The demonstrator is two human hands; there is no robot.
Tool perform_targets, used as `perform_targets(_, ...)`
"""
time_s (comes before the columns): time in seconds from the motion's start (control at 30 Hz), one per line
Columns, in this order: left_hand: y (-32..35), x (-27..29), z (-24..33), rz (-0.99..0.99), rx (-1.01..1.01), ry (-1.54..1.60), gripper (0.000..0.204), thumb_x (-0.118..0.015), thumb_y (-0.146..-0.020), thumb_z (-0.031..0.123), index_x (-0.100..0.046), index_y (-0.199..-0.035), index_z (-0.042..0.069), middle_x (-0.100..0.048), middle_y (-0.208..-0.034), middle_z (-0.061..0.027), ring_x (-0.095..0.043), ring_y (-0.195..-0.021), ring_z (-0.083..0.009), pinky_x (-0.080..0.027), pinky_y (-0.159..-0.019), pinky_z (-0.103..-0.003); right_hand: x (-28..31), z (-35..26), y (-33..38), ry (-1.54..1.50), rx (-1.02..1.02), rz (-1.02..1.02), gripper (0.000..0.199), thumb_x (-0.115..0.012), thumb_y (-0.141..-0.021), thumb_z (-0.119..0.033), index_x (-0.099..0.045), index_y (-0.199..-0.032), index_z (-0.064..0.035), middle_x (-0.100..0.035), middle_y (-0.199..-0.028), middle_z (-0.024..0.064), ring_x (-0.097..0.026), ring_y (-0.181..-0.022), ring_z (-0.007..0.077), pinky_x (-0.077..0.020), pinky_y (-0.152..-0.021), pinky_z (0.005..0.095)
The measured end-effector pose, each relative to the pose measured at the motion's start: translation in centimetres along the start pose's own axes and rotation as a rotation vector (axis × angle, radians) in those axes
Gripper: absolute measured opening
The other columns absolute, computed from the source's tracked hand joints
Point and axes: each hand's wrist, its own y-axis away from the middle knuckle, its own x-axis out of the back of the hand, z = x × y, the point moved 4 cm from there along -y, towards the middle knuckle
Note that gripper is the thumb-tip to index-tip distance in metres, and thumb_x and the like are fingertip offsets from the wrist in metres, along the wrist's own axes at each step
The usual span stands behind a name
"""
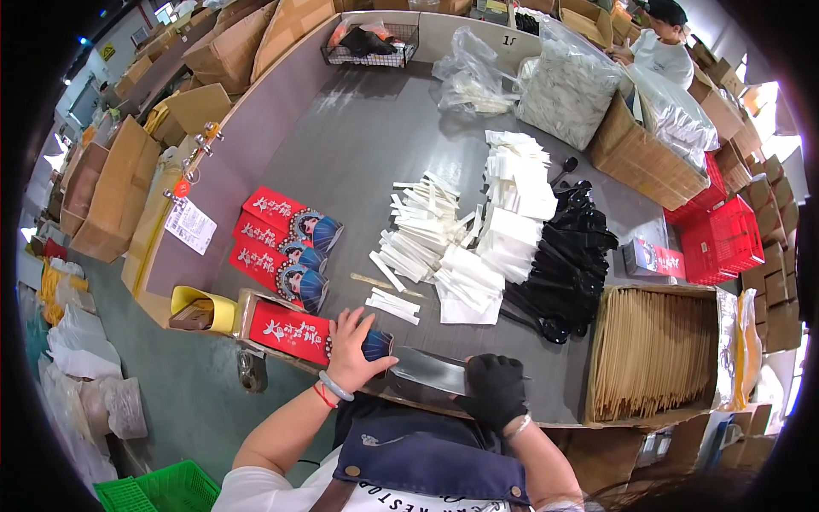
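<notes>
My left hand (pixel 351 352) lies with its fingers spread over the end of a red printed packet (pixel 288 331) with a blue fan-shaped tip, at the table's near edge. Its thumb reaches toward a shiny, dark grey curved piece (pixel 426 370), whose kind I cannot make out. Closed around the right end of that piece is my right hand (pixel 495 391), in a black glove; the fingertips are partly hidden. Beyond my left hand, more red packets (pixel 269 247) overlap in a row. White paper strips (pixel 408 247), folded white napkins (pixel 512 239) and black plastic spoons (pixel 570 260) form piles mid-table.
A cardboard box of wooden chopsticks (pixel 655 354) stands at the right. Red baskets (pixel 725 243), a carton (pixel 644 162) and a large clear bag (pixel 567 85) line the far right. A wire basket (pixel 371 47) sits far left. Another person (pixel 670 51) is beyond the table.
</notes>
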Motion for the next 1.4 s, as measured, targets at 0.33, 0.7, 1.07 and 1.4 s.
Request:
perform_targets(0.33, -4.4, 0.6, -0.1, -0.265, -0.072, 0.056, 0.055, -0.077, -0.072, 0.031, -0.059, -0.116, 0.003, -0.057, -0.121, -0.0124, -0.049, -0.116, -0.033, -0.035, -0.098, -0.051, -1.2, -0.2, -2.4, -0.27, 0.066, 0.347, 0.054, -0.08, -0.066, -0.037, -0.063, -0.11, -0.0106, -0.064, -0.103, 0.0114, -0.059, -0.099, 0.0292, -0.0459, -0.082, 0.0415)
perform_targets(0.7, -9.8, -1.7, -0.8, -0.352, -0.523, -0.301, 0.008, -0.066, -0.08, 0.022, -0.069, -0.078, 0.015, -0.061, -0.084, -0.001, -0.058, -0.088, -0.0227, -0.045, -0.077, -0.038, 2.9, 27.0, 16.4, 0.082, -0.783, 0.921, 0.029, -0.071, -0.075, -0.005, -0.061, -0.101, 0.0006, -0.061, -0.102, 0.016, -0.056, -0.101, 0.0351, -0.0454, -0.09, 0.0415)
perform_targets(1.07, -9.7, -7.3, 7.8, -0.093, -0.416, -0.014, 0.015, -0.07, -0.074, 0.013, -0.063, -0.087, 0.008, -0.058, -0.089, -0.0115, -0.058, -0.089, -0.0305, -0.05, -0.075, -0.04, 2.3, 31.1, 15.8, 0.139, -1.145, 0.429, 0.024, -0.063, -0.083, -0.016, -0.061, -0.102, -0.0014, -0.06, -0.096, 0.0175, -0.059, -0.096, 0.0354, -0.0477, -0.085, 0.0425)
perform_targets(1.4, -8.7, -7.8, 7.1, -0.314, -0.328, -0.012, 0.015, -0.068, -0.075, 0.013, -0.061, -0.087, 0.007, -0.06, -0.089, -0.0137, -0.059, -0.087, -0.0331, -0.049, -0.075, -0.044, 2.8, 30.6, 15.2, 0.155, -1.134, 0.399, 0.028, -0.059, -0.085, -0.015, -0.056, -0.109, 0.0006, -0.058, -0.101, 0.0218, -0.057, -0.101, 0.0392, -0.0472, -0.088, 0.0444)
